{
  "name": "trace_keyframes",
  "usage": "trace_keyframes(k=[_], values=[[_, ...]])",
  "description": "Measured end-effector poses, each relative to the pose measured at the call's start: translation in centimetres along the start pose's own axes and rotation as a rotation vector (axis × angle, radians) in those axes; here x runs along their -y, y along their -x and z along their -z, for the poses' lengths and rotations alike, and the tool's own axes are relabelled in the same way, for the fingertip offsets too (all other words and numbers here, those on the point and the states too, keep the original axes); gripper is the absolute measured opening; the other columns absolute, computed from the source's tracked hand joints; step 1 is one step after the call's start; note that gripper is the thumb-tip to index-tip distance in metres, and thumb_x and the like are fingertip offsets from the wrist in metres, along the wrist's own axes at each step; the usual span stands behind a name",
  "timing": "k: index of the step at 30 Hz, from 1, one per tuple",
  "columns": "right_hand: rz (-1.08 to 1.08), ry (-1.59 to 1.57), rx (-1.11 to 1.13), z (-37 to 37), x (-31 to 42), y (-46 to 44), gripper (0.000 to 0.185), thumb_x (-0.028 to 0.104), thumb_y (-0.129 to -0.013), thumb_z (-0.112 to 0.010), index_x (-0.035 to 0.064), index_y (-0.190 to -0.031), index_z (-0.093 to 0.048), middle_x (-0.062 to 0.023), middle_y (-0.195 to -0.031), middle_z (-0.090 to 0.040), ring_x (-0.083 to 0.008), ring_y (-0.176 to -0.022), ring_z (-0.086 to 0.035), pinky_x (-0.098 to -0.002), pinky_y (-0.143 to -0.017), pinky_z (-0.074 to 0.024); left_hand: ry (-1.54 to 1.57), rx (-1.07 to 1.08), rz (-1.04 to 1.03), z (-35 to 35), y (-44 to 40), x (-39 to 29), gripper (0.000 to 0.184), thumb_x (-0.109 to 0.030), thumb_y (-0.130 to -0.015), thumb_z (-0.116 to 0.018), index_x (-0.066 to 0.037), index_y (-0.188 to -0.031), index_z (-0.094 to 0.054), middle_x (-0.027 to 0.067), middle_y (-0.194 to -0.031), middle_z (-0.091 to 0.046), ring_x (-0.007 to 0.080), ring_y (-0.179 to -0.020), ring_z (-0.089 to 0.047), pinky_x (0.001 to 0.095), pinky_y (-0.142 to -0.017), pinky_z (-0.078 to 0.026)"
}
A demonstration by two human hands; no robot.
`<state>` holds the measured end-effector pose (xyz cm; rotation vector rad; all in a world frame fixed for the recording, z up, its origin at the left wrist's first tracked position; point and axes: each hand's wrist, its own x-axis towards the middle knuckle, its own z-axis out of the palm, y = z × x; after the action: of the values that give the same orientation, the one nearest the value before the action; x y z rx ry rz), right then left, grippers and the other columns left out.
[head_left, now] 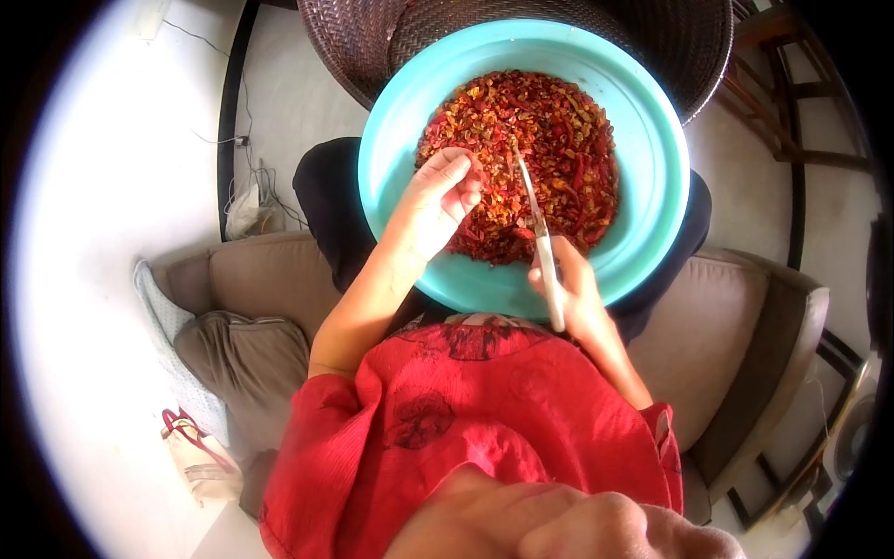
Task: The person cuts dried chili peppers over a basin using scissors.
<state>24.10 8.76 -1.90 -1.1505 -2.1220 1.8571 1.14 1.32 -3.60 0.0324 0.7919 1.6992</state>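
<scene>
A wide turquoise basin [663, 158] rests across my lap. Inside it lies a heap of cut red chili peppers [503, 107], with many small yellowish seeds and some longer pods toward the right. My right hand [575, 289] is closed around the white handles of a pair of scissors [542, 247]. Their blades point away from me over the chilies and look nearly closed. Left of the blades, my left hand [442, 196] hovers above the heap, fingers curled into a pinch. Something reddish shows at its fingertips, but I cannot separate it from the chilies behind.
Beyond the basin stands a dark woven basket [349, 47], partly behind the rim. I sit on a beige sofa [717, 317] with a brown cushion [247, 359] at left. Cables [265, 186] lie on the left floor; a wooden chair [782, 93] stands at far right.
</scene>
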Motion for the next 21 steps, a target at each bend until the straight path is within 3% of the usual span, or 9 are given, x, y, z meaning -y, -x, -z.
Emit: trace_keyframes(k=[2, 5, 10, 12, 14, 21], values=[[-0.033, -0.156, 0.026, -0.1, -0.6, 0.2, 0.044, 0.034, -0.08, -0.075, -0.0003, -0.1, -0.055, -0.0201, -0.087, -0.061, -0.032, -0.077, -0.06, -0.0407, -0.071, -0.048, 0.022, 0.011, -0.004, -0.3, 0.1, -0.1, 0.014, -0.01, -0.092, -0.063, -0.005, -0.105, -0.06, 0.0063, -0.1, -0.066, 0.0133, -0.082, -0.062, 0.0247, -0.073, -0.053], [-0.104, 0.015, 0.083, -0.1, 0.8, 0.5, 0.047, 0.036, -0.078, -0.076, -0.0004, -0.101, -0.055, -0.0194, -0.089, -0.061, -0.0329, -0.079, -0.061, -0.0408, -0.072, -0.0482, -0.026, -0.05, -0.055, -0.9, 0.2, 0.3, 0.008, -0.006, -0.092, -0.063, -0.006, -0.1, -0.062, 0.0053, -0.095, -0.067, 0.0144, -0.087, -0.064, 0.0247, -0.079, -0.054], [0.103, 0.286, -0.021, -0.2, 1.4, 0.3, 0.052, 0.04, -0.076, -0.077, 0.0004, -0.101, -0.055, -0.019, -0.09, -0.06, -0.036, -0.083, -0.062, -0.0435, -0.072, -0.0486, -0.157, 0.009, -0.014, -0.3, 0.2, 0.7, 0.012, -0.005, -0.091, -0.062, -0.004, -0.103, -0.059, 0.0078, -0.103, -0.065, 0.0164, -0.098, -0.062, 0.0255, -0.09, -0.05], [0.185, 0.371, -0.08, -0.2, 1.4, 0.2, 0.052, 0.04, -0.075, -0.078, 0.0006, -0.1, -0.055, -0.0194, -0.09, -0.06, -0.0371, -0.083, -0.062, -0.0447, -0.073, -0.0487, -0.175, -0.009, -0.045, -0.8, 0.3, 0.7, 0.01, -0.004, -0.091, -0.063, -0.005, -0.1, -0.059, 0.0079, -0.099, -0.066, 0.0161, -0.093, -0.064, 0.0257, -0.085, -0.052], [0.286, 0.436, -0.169, -0.3, 1.2, 0.0, 0.047, 0.032, -0.073, -0.08, -0.0017, -0.092, -0.054, -0.0167, -0.08, -0.056, -0.0316, -0.073, -0.057, -0.0416, -0.066, -0.0454, -0.193, -0.026, -0.074, -1.0, 0.2, 0.8, 0.008, -0.003, -0.091, -0.063, -0.005, -0.098, -0.059, 0.0081, -0.096, -0.067, 0.0157, -0.087, -0.066, 0.0259, -0.081, -0.054], [0.184, 0.342, -0.102, 0.1, 1.5, -0.1, 0.039, 0.027, -0.076, -0.081, -0.0016, -0.084, -0.057, -0.0145, -0.072, -0.057, -0.0269, -0.061, -0.053, -0.0392, -0.058, -0.0438, -0.374, -0.04, -0.17, -0.6, 0.2, 0.7, 0.013, -0.005, -0.09, -0.066, -0.005, -0.099, -0.057, 0.0062, -0.094, -0.066, 0.0123, -0.08, -0.064, 0.0248, -0.076, -0.053]])
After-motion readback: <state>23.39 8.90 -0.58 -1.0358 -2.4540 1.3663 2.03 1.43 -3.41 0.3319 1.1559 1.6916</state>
